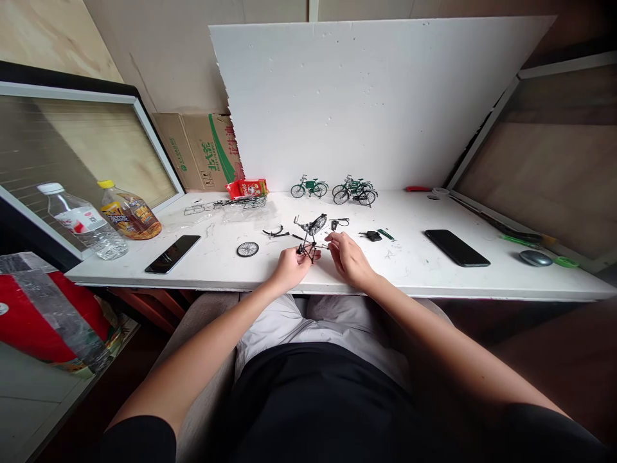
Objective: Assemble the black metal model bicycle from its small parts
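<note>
My left hand pinches the lower end of a small black model bicycle frame with one wheel fitted, held upright near the front edge of the white table. My right hand is closed beside it, its fingertips on a thin part at the frame's right side. A loose wheel lies to the left. A curved black mudguard piece and other small parts lie around the frame. Three finished green model bicycles stand at the back.
A black phone lies left, another phone right. Two bottles stand at the left edge. A red packet and wire parts sit before a cardboard box. A mouse is far right. A white board leans behind.
</note>
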A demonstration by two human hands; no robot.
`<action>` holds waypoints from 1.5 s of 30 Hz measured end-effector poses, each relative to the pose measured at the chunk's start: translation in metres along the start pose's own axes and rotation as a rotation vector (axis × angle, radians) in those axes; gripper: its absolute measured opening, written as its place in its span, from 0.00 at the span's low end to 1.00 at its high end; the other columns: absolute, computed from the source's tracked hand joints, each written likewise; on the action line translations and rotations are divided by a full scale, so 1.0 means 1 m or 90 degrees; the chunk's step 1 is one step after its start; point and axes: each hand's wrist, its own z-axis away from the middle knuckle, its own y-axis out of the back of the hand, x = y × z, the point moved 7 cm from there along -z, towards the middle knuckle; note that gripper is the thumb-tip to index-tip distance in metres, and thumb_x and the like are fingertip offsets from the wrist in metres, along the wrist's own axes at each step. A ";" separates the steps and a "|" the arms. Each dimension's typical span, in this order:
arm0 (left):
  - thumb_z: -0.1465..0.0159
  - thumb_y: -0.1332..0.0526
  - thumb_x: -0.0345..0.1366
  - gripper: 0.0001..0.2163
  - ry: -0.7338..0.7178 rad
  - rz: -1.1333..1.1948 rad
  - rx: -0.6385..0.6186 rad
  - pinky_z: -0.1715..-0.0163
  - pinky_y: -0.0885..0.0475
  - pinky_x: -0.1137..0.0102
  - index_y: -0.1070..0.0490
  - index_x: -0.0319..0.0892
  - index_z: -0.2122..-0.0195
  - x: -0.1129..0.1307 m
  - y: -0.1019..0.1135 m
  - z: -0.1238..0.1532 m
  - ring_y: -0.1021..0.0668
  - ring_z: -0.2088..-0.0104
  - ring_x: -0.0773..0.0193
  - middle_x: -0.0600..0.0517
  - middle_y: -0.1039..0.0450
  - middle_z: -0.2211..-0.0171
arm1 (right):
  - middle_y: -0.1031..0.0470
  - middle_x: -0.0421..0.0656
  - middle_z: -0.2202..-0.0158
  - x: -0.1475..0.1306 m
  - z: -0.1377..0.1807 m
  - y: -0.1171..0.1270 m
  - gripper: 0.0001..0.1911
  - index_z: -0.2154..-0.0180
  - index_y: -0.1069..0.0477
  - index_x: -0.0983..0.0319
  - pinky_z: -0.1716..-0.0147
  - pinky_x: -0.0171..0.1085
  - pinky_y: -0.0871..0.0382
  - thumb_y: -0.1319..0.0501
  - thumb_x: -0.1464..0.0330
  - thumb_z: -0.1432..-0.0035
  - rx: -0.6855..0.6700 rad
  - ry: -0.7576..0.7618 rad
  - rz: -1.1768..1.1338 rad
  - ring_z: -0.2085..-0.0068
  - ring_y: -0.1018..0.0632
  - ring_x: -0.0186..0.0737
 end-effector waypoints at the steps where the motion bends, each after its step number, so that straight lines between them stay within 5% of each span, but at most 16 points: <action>1: 0.33 0.36 0.33 0.09 0.002 0.000 0.000 0.48 0.19 0.58 0.19 0.36 0.56 -0.001 0.000 0.000 0.13 0.55 0.52 0.39 0.15 0.55 | 0.25 0.52 0.52 0.000 0.000 0.000 0.16 0.37 0.42 0.58 0.57 0.48 0.28 0.55 0.65 0.21 0.004 0.007 -0.002 0.57 0.25 0.51; 14: 0.35 0.36 0.31 0.06 0.028 0.044 -0.003 0.48 0.18 0.56 0.20 0.36 0.60 0.006 0.000 0.001 0.13 0.57 0.52 0.39 0.14 0.57 | 0.24 0.50 0.54 -0.007 0.002 -0.003 0.18 0.36 0.40 0.55 0.54 0.51 0.29 0.50 0.68 0.23 0.000 0.073 -0.010 0.58 0.29 0.52; 27: 0.34 0.34 0.37 0.13 0.049 0.136 -0.024 0.46 0.18 0.53 0.21 0.35 0.51 -0.011 -0.002 -0.003 0.13 0.53 0.51 0.38 0.15 0.52 | 0.26 0.48 0.59 -0.012 -0.005 0.006 0.21 0.39 0.31 0.57 0.55 0.48 0.32 0.53 0.74 0.24 -0.098 0.107 0.064 0.57 0.31 0.50; 33: 0.34 0.34 0.37 0.12 0.050 0.103 0.008 0.47 0.18 0.52 0.22 0.35 0.52 -0.015 -0.001 -0.002 0.13 0.52 0.48 0.36 0.16 0.52 | 0.20 0.48 0.59 0.003 -0.002 0.016 0.25 0.40 0.23 0.56 0.57 0.48 0.33 0.48 0.79 0.30 -0.032 0.105 0.108 0.54 0.27 0.51; 40: 0.31 0.38 0.34 0.09 0.000 -0.032 0.084 0.49 0.18 0.56 0.20 0.36 0.56 -0.006 0.007 0.001 0.13 0.55 0.50 0.37 0.15 0.55 | 0.24 0.50 0.59 0.020 -0.008 0.021 0.17 0.53 0.23 0.61 0.57 0.46 0.30 0.50 0.65 0.23 0.071 -0.150 -0.051 0.57 0.26 0.49; 45: 0.32 0.40 0.30 0.14 -0.070 -0.177 0.095 0.56 0.19 0.66 0.20 0.36 0.48 0.010 0.005 0.006 0.13 0.58 0.54 0.38 0.15 0.55 | 0.23 0.44 0.64 0.016 -0.005 -0.007 0.21 0.57 0.22 0.61 0.65 0.40 0.34 0.36 0.49 0.32 -0.015 -0.320 -0.259 0.66 0.29 0.41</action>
